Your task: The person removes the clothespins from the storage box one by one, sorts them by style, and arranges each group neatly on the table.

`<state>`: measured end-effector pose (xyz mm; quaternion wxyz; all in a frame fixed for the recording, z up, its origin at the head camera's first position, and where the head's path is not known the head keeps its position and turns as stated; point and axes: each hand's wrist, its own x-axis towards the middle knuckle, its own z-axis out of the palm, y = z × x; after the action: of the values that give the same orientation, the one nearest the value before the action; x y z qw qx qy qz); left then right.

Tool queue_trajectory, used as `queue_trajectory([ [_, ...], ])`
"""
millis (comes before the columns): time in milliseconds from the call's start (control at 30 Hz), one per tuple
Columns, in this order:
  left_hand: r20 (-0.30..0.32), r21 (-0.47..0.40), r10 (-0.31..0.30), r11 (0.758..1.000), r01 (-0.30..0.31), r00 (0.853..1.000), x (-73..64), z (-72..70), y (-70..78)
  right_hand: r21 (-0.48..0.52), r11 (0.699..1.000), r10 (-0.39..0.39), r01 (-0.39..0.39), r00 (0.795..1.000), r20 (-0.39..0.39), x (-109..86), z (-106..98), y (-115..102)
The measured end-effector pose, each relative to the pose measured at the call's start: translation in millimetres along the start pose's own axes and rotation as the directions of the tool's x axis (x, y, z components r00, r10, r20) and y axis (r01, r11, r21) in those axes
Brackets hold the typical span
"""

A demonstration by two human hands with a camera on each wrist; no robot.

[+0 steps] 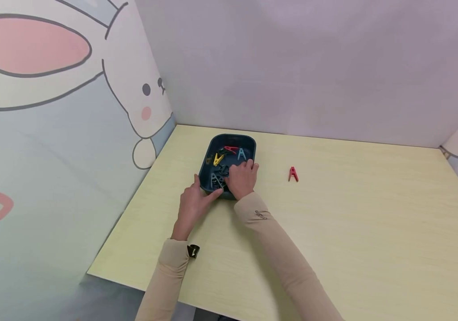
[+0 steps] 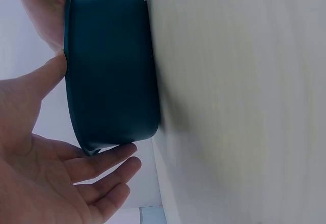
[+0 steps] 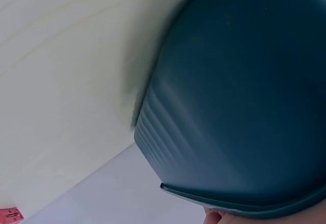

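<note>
A dark teal plastic basin [image 1: 206, 167] stands on the table with several small clothespins inside. Among them are a yellow clothespin [image 1: 218, 159], a light blue clothespin [image 1: 242, 154] and a red clothespin [image 1: 231, 148]; darker ones lie at the near end. My left hand [image 1: 193, 203] touches the basin's near left corner, thumb at the near rim and fairly straight fingers along the outer left side. My right hand [image 1: 243, 179] reaches over the near right rim into the basin. Its fingertips are mostly hidden, so whether it holds a clothespin is unclear.
Another red clothespin [image 1: 293, 174] lies on the pale wooden table [image 1: 353, 214] to the right of the basin. A grey-white wall [image 1: 313, 80] rises behind the table, and a wall with cartoon drawings [image 1: 72, 169] stands along the left.
</note>
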<state>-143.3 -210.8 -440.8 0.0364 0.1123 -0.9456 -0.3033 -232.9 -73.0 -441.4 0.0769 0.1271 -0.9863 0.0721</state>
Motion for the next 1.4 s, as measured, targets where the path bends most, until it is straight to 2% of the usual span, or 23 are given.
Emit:
queue_trajectory([
  [500, -0.007, 0.018, 0.014, 1.0, -0.013, 1.0, -1.2, 0.0, -0.7, 0.059, 0.998, -0.01, 0.011, 1.0, -0.004, -1.6, -2, 2],
  [867, -0.007, 0.009, 0.008, 1.0, -0.008, 1.0, -2.3, -0.8, 0.3, 0.103, 0.994, 0.026, -0.025, 1.0, -0.013, -1.4, -6, 3],
  [1100, -0.003, 0.007, 0.024, 1.0, -0.024, 1.0, -3.8, -1.3, 1.3, 0.215, 0.975, 0.066, -0.06, 0.998, -0.021, -4.4, -16, 7],
  [1400, -0.002, 0.019, 0.029, 0.999, -0.029, 1.0, -4.1, -1.9, 2.4, 0.348, 0.937, 0.07, -0.029, 0.992, -0.105, -10.6, -29, 19],
])
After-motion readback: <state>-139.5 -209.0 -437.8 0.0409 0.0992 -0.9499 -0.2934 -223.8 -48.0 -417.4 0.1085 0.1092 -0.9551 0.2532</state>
